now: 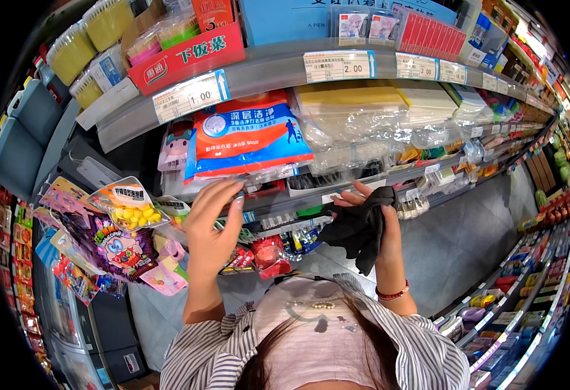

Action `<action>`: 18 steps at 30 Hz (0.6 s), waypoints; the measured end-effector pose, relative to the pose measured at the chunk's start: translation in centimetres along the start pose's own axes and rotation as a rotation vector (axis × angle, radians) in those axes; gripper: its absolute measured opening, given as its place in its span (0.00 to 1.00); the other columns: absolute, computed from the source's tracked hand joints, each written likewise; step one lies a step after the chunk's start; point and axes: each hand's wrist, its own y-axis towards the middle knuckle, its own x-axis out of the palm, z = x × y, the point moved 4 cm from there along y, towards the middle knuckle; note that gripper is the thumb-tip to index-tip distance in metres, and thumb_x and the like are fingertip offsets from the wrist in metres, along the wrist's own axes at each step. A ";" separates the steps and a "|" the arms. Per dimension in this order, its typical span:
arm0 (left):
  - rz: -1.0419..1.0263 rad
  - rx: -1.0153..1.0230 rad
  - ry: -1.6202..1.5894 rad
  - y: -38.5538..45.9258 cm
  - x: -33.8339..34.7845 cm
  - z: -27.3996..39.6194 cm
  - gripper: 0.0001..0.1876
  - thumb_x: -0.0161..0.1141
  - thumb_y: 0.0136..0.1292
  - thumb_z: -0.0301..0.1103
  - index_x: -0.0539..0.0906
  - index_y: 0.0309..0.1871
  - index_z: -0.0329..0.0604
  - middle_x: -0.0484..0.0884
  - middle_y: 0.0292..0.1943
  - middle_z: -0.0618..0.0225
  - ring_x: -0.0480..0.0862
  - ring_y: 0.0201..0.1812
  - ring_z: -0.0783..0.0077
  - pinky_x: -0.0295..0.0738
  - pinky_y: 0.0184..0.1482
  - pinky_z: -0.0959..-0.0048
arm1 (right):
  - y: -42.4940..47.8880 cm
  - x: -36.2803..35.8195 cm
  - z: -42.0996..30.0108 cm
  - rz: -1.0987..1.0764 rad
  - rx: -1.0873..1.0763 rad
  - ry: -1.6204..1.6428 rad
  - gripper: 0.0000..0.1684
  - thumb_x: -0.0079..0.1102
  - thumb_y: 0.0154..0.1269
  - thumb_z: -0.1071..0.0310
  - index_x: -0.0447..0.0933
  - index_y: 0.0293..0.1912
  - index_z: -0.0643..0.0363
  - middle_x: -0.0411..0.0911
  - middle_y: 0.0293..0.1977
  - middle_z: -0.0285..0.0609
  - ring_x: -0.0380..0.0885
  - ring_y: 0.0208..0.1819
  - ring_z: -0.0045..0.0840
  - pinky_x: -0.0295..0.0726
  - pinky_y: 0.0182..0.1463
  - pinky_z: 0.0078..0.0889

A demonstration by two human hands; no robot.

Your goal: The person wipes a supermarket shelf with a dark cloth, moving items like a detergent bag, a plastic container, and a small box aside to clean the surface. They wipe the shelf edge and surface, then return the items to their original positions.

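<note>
My right hand (pixel 389 234) grips a crumpled black cloth (pixel 358 231), which hangs down from the fingers in front of the shelves. A red beaded bracelet (pixel 393 292) circles that wrist. My left hand (pixel 212 217) is raised at the shelf edge, its fingers bent and the thumb tip close to the index fingertip. Whether anything small is between those tips, I cannot tell. Just above it lies a blue and orange detergent bag (pixel 251 134) on the shelf. Packs in clear plastic wrap (pixel 353 105) sit to the right of the bag.
Hanging candy packets (pixel 121 243) jut out left of my left hand. Above runs a grey shelf edge (pixel 270 66) with price tags, carrying a red carton (pixel 187 56). Lower shelves hold small packaged goods. Another stocked shelf (pixel 504 312) curves along the right, beyond the tiled floor (pixel 460 243).
</note>
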 end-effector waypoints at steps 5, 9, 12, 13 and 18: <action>-0.006 0.167 0.321 -0.4 1.9 0.0 0.15 0.57 0.50 0.23 0.78 0.44 0.37 0.76 0.45 0.60 0.74 0.49 0.59 0.65 0.53 0.63 | -0.6 -0.8 -0.5 -0.001 0.007 0.011 0.36 0.43 0.62 0.53 0.53 0.60 0.72 0.68 0.49 0.59 0.69 0.53 0.45 0.70 0.55 0.45; -0.050 0.152 0.582 1.0 2.5 0.6 0.20 0.50 0.58 0.30 0.72 0.56 0.43 0.67 0.58 0.56 0.63 0.61 0.57 0.46 0.64 0.56 | -1.3 -1.8 -0.8 0.040 0.008 -0.017 0.35 0.42 0.62 0.54 0.53 0.59 0.73 0.69 0.49 0.59 0.69 0.53 0.44 0.71 0.54 0.45; -0.165 0.084 0.723 1.2 4.5 -0.5 0.25 0.49 0.61 0.35 0.64 0.62 0.46 0.60 0.63 0.55 0.55 0.66 0.57 0.38 0.64 0.48 | -1.9 -2.0 -1.0 0.060 0.006 -0.022 0.33 0.41 0.62 0.56 0.54 0.59 0.73 0.69 0.48 0.59 0.70 0.52 0.44 0.71 0.54 0.45; -0.174 0.075 0.768 1.3 4.9 -0.7 0.25 0.49 0.61 0.35 0.63 0.63 0.46 0.60 0.63 0.54 0.55 0.66 0.56 0.38 0.64 0.47 | -2.1 -2.0 -1.0 0.063 0.003 -0.021 0.33 0.41 0.63 0.57 0.54 0.59 0.73 0.69 0.48 0.59 0.70 0.52 0.44 0.71 0.54 0.45; -0.134 0.118 0.823 2.4 5.9 -1.2 0.26 0.51 0.61 0.40 0.63 0.62 0.45 0.60 0.62 0.53 0.55 0.66 0.55 0.39 0.63 0.43 | -3.0 -2.5 -1.2 0.088 0.009 -0.016 0.32 0.41 0.62 0.57 0.55 0.58 0.73 0.69 0.49 0.59 0.70 0.52 0.45 0.71 0.54 0.45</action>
